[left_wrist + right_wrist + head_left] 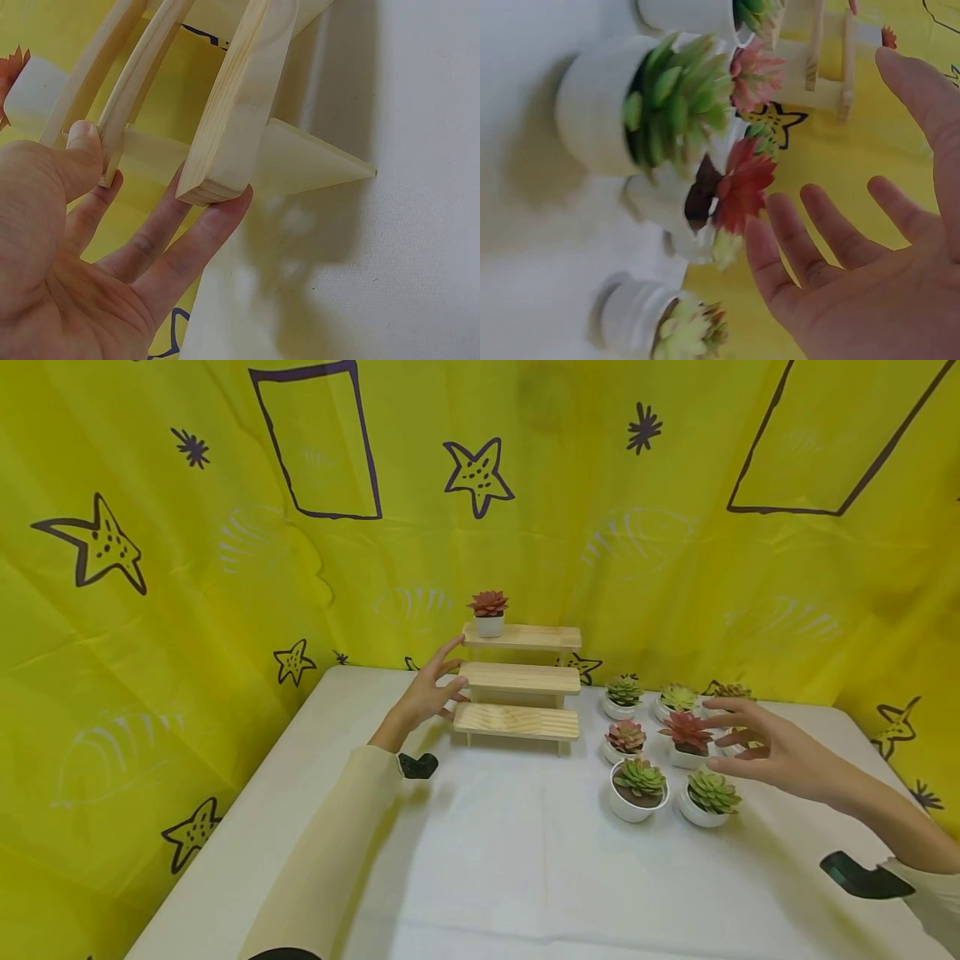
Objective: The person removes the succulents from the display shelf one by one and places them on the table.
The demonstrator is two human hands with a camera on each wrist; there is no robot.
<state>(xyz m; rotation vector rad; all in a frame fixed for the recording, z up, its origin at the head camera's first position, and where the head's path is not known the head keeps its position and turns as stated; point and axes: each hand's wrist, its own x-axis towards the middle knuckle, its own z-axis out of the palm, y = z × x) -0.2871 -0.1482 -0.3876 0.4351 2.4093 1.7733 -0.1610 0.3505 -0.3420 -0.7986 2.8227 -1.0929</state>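
Observation:
A wooden three-step display stand (517,720) stands on the white-covered table, with a red potted succulent (489,613) at the left of its top step. My left hand (426,693) is at the stand's left side. In the left wrist view, its fingertips (232,201) touch the lowest board's end, and its thumb lies at the end of a higher board. Over the group of potted succulents is my right hand (780,752), fingers spread and nothing held. Its fingertips come close to a red succulent (686,732) in a white pot, overlapping it in the head view.
Around that red succulent stand several others in white pots, including a pink one (626,738), a green one (639,778) in front and another green one (711,795). A yellow printed curtain (420,560) hangs behind and beside the table (480,860).

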